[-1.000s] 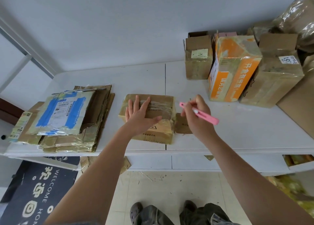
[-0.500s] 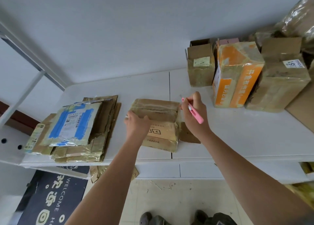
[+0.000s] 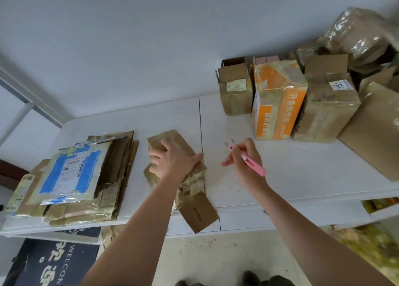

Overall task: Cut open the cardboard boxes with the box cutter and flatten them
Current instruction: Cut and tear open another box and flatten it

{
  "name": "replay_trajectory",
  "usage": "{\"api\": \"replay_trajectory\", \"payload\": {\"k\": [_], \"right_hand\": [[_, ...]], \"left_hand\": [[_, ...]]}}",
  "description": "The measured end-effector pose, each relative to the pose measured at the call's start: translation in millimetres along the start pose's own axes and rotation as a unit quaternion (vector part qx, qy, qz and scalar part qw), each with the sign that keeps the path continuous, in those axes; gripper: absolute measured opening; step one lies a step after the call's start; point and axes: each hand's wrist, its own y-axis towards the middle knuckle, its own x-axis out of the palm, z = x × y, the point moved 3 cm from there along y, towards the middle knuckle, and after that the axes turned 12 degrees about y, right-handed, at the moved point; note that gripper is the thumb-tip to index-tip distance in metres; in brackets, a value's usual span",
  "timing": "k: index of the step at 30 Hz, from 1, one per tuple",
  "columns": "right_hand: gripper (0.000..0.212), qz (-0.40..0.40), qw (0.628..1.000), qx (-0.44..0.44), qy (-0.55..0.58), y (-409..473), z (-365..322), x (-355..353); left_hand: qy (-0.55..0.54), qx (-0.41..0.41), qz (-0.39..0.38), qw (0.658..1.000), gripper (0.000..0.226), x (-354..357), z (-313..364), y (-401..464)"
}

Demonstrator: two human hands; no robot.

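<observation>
A small taped cardboard box (image 3: pixel 172 138) lies turned at an angle near the middle of the white table (image 3: pixel 291 173), one loose flap (image 3: pixel 198 212) hanging past the front edge. My left hand (image 3: pixel 172 162) grips the box from above, fingers curled over its left side and thumb stretched along its right edge. My right hand (image 3: pixel 244 158) holds the pink box cutter (image 3: pixel 250 161) like a pen, a little to the right of the box and clear of it, tip pointing up-left.
A stack of flattened boxes (image 3: pixel 73 177) lies at the table's left end. Standing boxes crowd the back right: a small brown one (image 3: pixel 235 91), an orange-and-white one (image 3: pixel 278 100), a labelled brown one (image 3: pixel 328 104), and wrapped parcels (image 3: pixel 356 33). A dark doormat (image 3: pixel 49 264) lies on the floor.
My left hand has rotated the box so its flap now points toward the table's front edge. My right hand with the cutter has drawn away to the right of the box.
</observation>
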Motion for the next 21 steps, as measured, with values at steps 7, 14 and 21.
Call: {"api": "replay_trajectory", "payload": {"k": [7, 14, 21], "right_hand": [[0.015, 0.137, 0.990, 0.009, 0.026, 16.5, -10.5, -18.9], [0.014, 0.108, 0.993, 0.043, 0.003, 0.0, 2.3, -12.5], [0.018, 0.094, 0.993, 0.054, 0.055, 0.1, -1.5, -16.5]], "left_hand": [[0.118, 0.380, -0.002, 0.918, 0.117, 2.5, 5.6, -8.3], [0.031, 0.439, -0.034, 0.898, 0.098, 14.9, -10.7, -2.4], [0.015, 0.429, 0.036, 0.903, 0.092, 21.2, -8.2, -0.4]]}}
